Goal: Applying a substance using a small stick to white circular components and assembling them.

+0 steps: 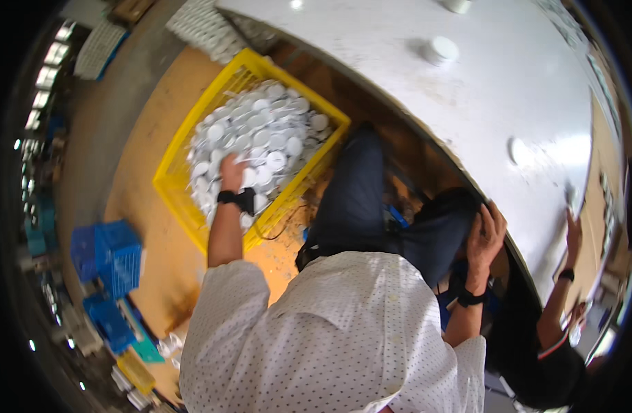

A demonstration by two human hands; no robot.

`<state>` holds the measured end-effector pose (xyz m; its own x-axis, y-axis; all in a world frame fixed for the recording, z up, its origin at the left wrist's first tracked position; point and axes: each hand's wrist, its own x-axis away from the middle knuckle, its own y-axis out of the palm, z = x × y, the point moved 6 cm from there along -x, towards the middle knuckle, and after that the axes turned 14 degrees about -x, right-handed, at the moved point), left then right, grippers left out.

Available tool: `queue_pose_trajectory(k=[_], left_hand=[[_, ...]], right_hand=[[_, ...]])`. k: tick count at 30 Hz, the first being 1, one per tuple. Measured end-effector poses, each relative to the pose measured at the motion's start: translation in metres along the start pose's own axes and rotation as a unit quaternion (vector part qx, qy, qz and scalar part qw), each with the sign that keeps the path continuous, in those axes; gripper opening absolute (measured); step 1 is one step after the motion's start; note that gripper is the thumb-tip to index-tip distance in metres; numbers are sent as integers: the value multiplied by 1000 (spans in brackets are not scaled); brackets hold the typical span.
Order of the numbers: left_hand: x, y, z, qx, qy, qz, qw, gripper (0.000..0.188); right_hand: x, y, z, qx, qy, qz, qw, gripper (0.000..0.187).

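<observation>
My left hand (232,173) is down in a yellow plastic crate (180,148), among a heap of small white round pieces (260,138), some with thin stems. Its fingers look curled in against the pieces; what they hold, if anything, is hidden. A black band circles that wrist. On the right, my right hand (487,235) rests at the edge of a white tabletop (426,89). Its fingers lie apart and nothing is in them. One white round piece (442,50) stands on the tabletop, and another (517,151) sits closer to my right hand.
A co-worker's hand (574,234) reaches over the table at the far right. Blue crates (118,253) stand on the floor at the left. More white pieces (204,29) lie heaped beyond the yellow crate. My knees are between crate and table.
</observation>
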<state>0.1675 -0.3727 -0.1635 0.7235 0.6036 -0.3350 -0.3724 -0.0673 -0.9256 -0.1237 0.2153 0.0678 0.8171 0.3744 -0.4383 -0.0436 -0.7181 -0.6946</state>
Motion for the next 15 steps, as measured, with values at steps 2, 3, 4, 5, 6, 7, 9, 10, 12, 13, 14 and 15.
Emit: queue_pose_trajectory(k=[2, 3, 4, 5, 6, 7, 9, 10, 12, 13, 14, 15], left_hand=[[12, 32, -34, 333, -232, -157, 900, 55], [15, 27, -54, 342, -253, -171, 889, 61], [35, 26, -103, 535, -469, -162, 684, 57], [49, 27, -118, 481, -467, -225, 706, 54], [52, 47, -83, 464, -621, -163, 610, 52], [57, 49, -78, 434, -622, -138, 637, 53], [64, 63, -48, 480, -559, -179, 652, 50], [64, 72, -27, 469, -548, -206, 661, 49], [66, 81, 21, 457, -519, -238, 682, 47], [63, 81, 42, 449, -497, -254, 698, 47], [55, 80, 76, 456, -462, -283, 706, 47], [48, 72, 105, 459, -429, -309, 715, 47]], right_hand=[[6, 1, 13, 3, 14, 18, 1000, 22], [4, -4, 18, -11, 18, 33, 999, 23], [-5, -3, 19, -41, 17, 34, 998, 26], [-13, -4, 26, -17, 23, 31, 999, 28], [-12, -19, 37, 21, 40, 53, 998, 32], [-18, -32, 48, 26, 44, 86, 995, 35], [-30, -56, 76, -47, 142, 154, 977, 37], [-39, -70, 93, -28, 175, 166, 970, 35], [-59, -101, 136, 52, 261, 154, 951, 33], [-69, -114, 159, 113, 312, 133, 934, 33], [-74, -131, 186, 163, 317, 142, 924, 34], [-76, -141, 209, 209, 321, 146, 912, 35]])
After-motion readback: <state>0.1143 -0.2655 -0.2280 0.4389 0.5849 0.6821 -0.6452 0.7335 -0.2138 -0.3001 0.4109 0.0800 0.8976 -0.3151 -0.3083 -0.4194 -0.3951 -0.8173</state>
